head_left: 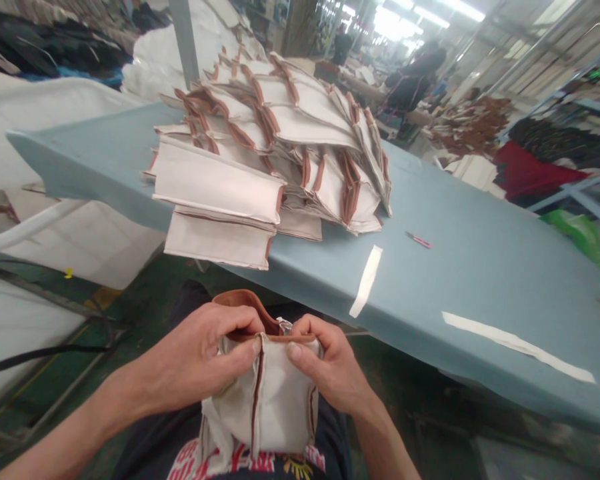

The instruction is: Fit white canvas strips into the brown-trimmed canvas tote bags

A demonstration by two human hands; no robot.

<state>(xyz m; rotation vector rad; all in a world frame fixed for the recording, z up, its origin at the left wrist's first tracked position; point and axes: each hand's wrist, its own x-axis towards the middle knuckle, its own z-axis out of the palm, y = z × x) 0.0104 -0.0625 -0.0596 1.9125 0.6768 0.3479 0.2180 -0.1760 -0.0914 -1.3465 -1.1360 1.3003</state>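
Note:
A cream fabric pouch (283, 397) with a brown inner edge and dark seams rests over my lap, its mouth upward. My left hand (213, 353) pinches the rim beside a vertical seam, thumb outside and fingers inside. On the other side of that seam, my right hand (325, 360) grips the same rim, thumb pressed on the outer face. The brown band stands up in a loop behind my fingers. A small whitish, shiny scrap, perhaps a tag, shows inside the mouth between my hands; its kind is unclear.
A large pile of similar cream and brown sewn pieces (280, 133) covers part of the blue-grey table (460, 267). Small pink-handled snips (419, 241) and pale strips (517, 347) lie to the right. A white-lined cart (45, 100) stands at left. Another person (413, 83) is blurred behind.

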